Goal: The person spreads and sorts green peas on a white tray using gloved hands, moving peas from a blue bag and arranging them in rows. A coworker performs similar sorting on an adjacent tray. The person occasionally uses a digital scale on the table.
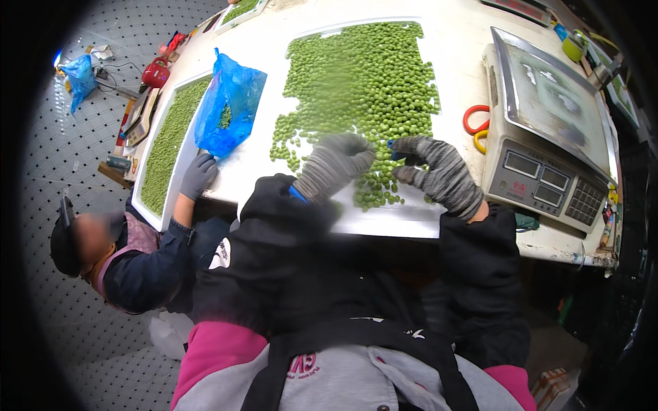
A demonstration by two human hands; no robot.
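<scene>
Both my hands wear grey striped knit gloves. My left hand [336, 164], slightly blurred, has its fingers curled together over the near part of a bed of green peas [370, 75]; whatever they hold, if anything, is hidden. Blue shows at that glove's cuff. My right hand [442, 171] is at the near right side of the peas, its fingers bent and the thumb apart from them. Blue shows at its fingertips, and I see no pea held there. The peas lie on a white tray [421, 222], thinning out toward me, with a loose cluster between my hands.
A digital scale [541, 175] with a metal pan stands right, beside red-and-orange-handled scissors [478, 127]. Left are a blue plastic bag [229, 113] and another pea tray [146, 198]. A co-worker's gloved hand [199, 175] is by the bag. The table's edge [548, 252] runs near me.
</scene>
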